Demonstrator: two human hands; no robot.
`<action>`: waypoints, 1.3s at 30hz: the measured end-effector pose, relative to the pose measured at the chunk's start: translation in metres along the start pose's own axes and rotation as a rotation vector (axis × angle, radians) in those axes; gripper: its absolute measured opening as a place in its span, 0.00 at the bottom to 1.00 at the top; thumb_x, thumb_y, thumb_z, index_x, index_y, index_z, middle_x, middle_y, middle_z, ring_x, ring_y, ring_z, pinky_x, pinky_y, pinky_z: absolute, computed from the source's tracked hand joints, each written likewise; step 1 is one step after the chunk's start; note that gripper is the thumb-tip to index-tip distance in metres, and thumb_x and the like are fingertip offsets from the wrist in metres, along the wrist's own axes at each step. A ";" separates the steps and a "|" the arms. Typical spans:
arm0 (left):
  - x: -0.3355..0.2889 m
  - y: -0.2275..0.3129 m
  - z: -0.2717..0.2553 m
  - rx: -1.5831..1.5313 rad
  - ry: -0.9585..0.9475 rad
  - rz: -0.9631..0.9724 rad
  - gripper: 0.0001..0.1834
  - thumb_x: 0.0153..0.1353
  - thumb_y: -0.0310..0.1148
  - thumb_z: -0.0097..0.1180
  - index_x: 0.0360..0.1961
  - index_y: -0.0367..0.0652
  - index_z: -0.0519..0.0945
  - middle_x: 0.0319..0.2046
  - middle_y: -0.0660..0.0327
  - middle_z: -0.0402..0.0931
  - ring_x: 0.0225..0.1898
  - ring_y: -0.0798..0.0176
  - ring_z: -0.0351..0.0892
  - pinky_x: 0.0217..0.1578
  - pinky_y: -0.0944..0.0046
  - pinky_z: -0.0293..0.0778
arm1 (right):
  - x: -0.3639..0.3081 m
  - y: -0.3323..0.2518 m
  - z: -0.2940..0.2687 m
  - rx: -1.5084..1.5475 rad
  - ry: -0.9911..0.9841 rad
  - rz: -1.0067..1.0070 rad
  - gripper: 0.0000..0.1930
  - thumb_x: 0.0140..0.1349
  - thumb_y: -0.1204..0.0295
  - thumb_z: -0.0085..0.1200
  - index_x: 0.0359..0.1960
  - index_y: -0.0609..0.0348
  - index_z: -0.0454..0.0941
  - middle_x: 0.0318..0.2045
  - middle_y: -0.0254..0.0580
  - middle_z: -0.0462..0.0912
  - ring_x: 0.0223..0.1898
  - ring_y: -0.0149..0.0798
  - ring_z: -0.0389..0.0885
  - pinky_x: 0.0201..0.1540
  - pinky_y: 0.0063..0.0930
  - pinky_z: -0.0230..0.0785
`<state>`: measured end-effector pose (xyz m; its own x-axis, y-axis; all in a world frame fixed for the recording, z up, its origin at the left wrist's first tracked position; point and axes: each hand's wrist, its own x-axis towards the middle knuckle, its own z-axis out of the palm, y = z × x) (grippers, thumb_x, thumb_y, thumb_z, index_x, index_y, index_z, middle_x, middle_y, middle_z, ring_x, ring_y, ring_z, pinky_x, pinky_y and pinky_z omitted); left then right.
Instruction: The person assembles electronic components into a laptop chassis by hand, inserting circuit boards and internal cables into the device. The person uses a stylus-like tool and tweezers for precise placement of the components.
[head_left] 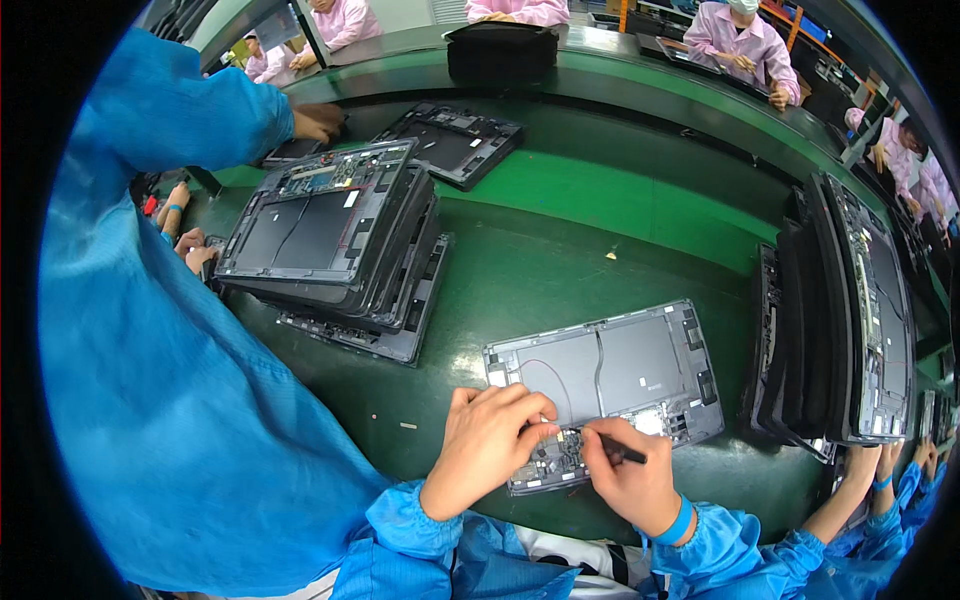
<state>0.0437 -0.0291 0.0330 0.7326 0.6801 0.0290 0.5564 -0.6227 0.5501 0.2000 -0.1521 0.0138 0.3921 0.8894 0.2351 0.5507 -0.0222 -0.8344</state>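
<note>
- The open tablet chassis (pixel 610 385) lies flat on the green work surface (pixel 560 260), at about 5 o'clock from the picture's middle, its inner side up
- The left hand (pixel 490 445) rests knuckles-up on the chassis's near-left corner, fingers curled and pressing down, pinning it rather than gripping it
- The right hand (pixel 630 480) is closed around a thin dark tool (pixel 620 450), its tip at the small circuit board area (pixel 560 455) along the near edge
- The chassis looks thin, stiff and light; it would likely slide on the smooth surface unless held down
- The exposed board and thin cables look fragile, so the bare frame edges and corners seem the safest places to hold
- A leaning stack of like chassis (pixel 335 235) stands at 10 o'clock; another stack (pixel 850 320) stands on edge at 3 o'clock
</note>
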 end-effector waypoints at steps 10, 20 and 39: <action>-0.024 -0.040 0.014 -0.124 0.333 0.379 0.04 0.56 0.26 0.66 0.34 0.45 0.87 0.33 0.63 0.82 0.37 0.54 0.84 0.46 0.52 0.77 | -0.005 0.015 0.000 0.218 -0.030 0.163 0.04 0.65 0.76 0.65 0.38 0.63 0.84 0.22 0.42 0.86 0.21 0.30 0.85 0.25 0.24 0.74; -0.034 -0.051 0.006 0.057 0.250 0.596 0.10 0.49 0.31 0.66 0.35 0.45 0.87 0.40 0.65 0.85 0.45 0.56 0.86 0.36 0.60 0.85 | -0.003 0.007 -0.003 0.160 -0.032 0.102 0.04 0.64 0.78 0.65 0.38 0.64 0.84 0.25 0.44 0.87 0.23 0.31 0.87 0.26 0.24 0.76; -0.014 -0.063 0.001 -0.056 0.067 0.713 0.09 0.53 0.33 0.63 0.36 0.47 0.87 0.42 0.65 0.85 0.43 0.56 0.83 0.35 0.57 0.83 | -0.001 0.006 -0.010 0.194 -0.074 0.100 0.06 0.64 0.81 0.63 0.41 0.65 0.84 0.28 0.48 0.88 0.25 0.35 0.88 0.28 0.27 0.77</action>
<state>-0.0009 0.0001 -0.0026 0.8836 0.1381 0.4475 -0.0715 -0.9045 0.4204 0.2103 -0.1575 0.0135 0.3785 0.9184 0.1153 0.3570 -0.0299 -0.9336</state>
